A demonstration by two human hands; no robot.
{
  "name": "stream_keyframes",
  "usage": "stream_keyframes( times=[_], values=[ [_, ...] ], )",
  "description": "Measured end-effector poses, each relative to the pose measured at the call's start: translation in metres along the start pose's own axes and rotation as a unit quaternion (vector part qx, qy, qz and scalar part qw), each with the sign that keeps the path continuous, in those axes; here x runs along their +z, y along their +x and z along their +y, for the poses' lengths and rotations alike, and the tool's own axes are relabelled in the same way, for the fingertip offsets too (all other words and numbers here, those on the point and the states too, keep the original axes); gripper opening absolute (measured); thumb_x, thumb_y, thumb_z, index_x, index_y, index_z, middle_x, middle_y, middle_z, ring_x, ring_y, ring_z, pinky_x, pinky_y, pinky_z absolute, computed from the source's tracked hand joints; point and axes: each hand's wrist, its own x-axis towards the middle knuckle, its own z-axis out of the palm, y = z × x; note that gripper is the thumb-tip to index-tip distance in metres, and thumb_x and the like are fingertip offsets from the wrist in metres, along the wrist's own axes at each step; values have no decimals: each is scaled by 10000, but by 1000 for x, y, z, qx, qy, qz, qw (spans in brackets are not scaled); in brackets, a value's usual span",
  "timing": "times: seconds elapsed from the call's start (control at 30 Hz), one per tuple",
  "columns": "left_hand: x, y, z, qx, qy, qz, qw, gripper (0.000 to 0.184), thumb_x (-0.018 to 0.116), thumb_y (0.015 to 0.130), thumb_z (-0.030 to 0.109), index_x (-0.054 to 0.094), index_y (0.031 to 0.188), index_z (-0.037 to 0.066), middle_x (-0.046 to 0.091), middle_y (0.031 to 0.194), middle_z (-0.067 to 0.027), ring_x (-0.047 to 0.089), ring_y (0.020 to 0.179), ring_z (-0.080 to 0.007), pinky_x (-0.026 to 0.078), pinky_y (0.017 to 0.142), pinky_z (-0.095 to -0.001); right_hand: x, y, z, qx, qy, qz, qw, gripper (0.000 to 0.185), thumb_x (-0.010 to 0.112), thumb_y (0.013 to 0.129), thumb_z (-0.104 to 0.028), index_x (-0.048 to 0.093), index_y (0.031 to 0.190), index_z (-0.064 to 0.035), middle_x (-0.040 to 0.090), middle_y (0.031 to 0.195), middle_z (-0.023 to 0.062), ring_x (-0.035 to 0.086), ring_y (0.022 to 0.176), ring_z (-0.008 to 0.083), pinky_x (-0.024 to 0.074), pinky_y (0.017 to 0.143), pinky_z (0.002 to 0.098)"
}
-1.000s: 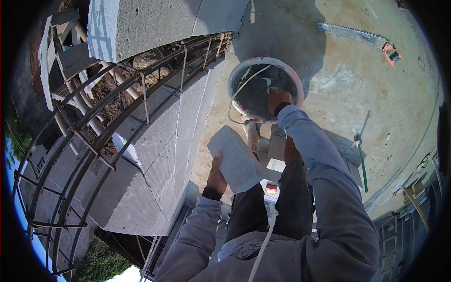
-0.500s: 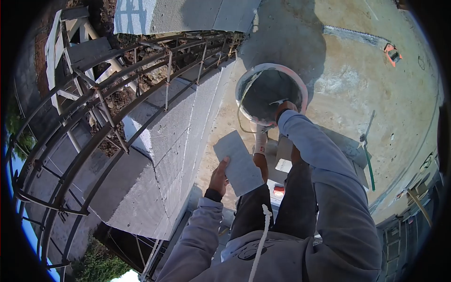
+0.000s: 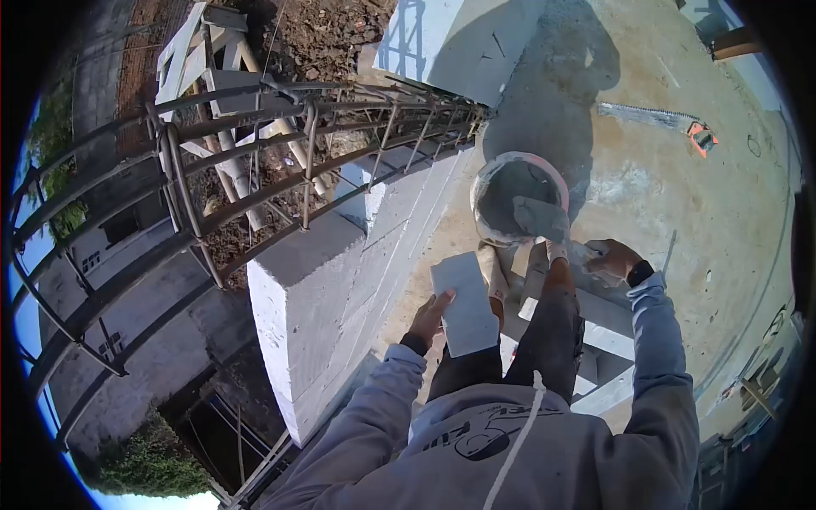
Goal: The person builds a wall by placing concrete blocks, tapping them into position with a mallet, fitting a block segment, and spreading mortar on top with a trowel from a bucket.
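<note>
Holding a block point(image 3: 468, 313), long axis forward, left fingers point(image 3: 444, 299) clamp its edge; right fingers point(image 3: 604, 265) grip a trowel point(image 3: 541, 218)

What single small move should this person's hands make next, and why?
I'd probably swing the trowel across to the block. The right hand holds the trowel with its blade over the bucket, and the blade looks coated with grey mix. The left hand holds the block nearby, its broad face turned up and seemingly bare.
</note>
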Motion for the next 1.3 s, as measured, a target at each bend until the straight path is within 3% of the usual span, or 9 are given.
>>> stream_keyframes(
  times=[0.1,0.17,0.23,0.3,0.37,0.7,0.87,0.97,1.3],
  values=[
    [-22,-22,-7,62,64,-12,996,846,582,768,619,423,1333,10,560,1201,-142,552,1082,-256,447,877,-345,26,-80,8,-89,126,-111,982,587,719,674,-164,543,1214,-18,649,871,60,624,747,168,520,687,312],
    [-45,-18,-15,97,79,-13,992,836,570,761,646,424,1347,68,532,1238,-144,530,1105,-255,412,924,-379,62,-98,4,-275,-21,-19,961,590,707,686,-166,526,1229,-20,629,940,76,616,788,192,515,734,350],
    [-62,-23,-40,113,99,-10,989,837,567,756,659,426,1351,87,524,1244,-142,521,1110,-252,402,938,-389,134,-109,-50,-168,43,37,984,641,703,680,-197,490,1258,-22,596,1059,153,616,888,270,478,821,396],
    [-79,-20,-49,132,124,23,983,848,572,754,658,430,1344,67,539,1218,-136,526,1096,-248,416,918,-377,176,-51,-49,-340,-133,150,919,658,690,672,-247,471,1254,-30,586,1068,223,619,895,357,469,810,430],
    [-95,-14,-62,140,127,34,981,851,585,748,654,456,1306,25,575,1136,-123,561,1016,-232,457,837,-356,211,-32,-88,-459,-103,235,851,576,665,671,-276,495,1167,-40,614,941,247,614,829,409,480,732,448],
    [-110,-42,-89,122,21,58,991,875,611,725,649,432,1315,27,580,1118,-108,586,965,-201,484,784,-350,269,25,-169,-375,-211,207,879,441,641,667,-237,498,1043,-56,627,759,230,611,740,424,477,674,512],
    [-111,-40,-103,122,9,60,991,885,620,722,640,416,1325,26,577,1127,-112,587,970,-204,489,791,-352,273,5,-171,-390,-214,190,875,448,647,664,-230,497,1045,-48,616,744,234,609,736,425,473,665,507],
    [-105,-44,-100,145,12,57,988,1022,615,706,672,397,1290,-137,554,1193,-205,552,1070,-258,423,895,-316,269,-16,-178,-396,-236,181,869,475,653,671,-241,495,1075,-48,624,757,224,619,744,411,482,676,502],
    [-100,-22,-97,171,63,62,981,1043,587,676,730,446,1243,-134,587,1120,-219,576,1029,-272,440,844,-316,276,-70,-184,-496,-213,183,822,488,684,679,-224,488,1091,-48,621,809,190,620,751,388,486,660,471]
  ],
)
